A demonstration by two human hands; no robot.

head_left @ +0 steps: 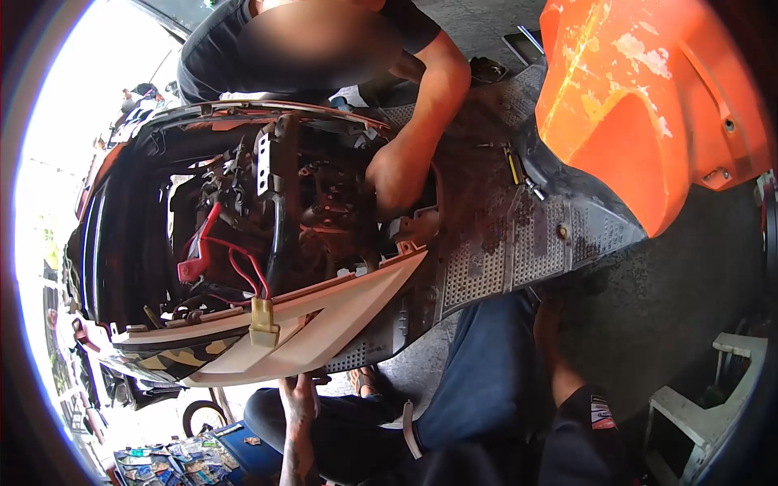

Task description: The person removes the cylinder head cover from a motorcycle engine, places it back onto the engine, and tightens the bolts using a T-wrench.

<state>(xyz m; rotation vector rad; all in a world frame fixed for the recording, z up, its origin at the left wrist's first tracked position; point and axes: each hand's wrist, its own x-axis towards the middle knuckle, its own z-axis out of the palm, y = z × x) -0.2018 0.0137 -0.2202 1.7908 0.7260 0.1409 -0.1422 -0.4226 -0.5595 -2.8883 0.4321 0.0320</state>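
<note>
Pale side panel [348, 324] lies along the scooter's near flank; connector [263, 324] hangs over its upper edge, perhaps to keep it reachable. Left hand [301, 394] is at the panel's lower edge, likely steadying it; fingertips hidden, grip can't be told. Co-worker's hand [395, 182] reaches into the open bay, fingers out of sight. Screwdriver [512, 166] on footboard [494, 259], presumably for easy reach. Right hand [549, 312] lost in shadow by the footboard edge; can't tell whether its fingers hold anything.
</note>
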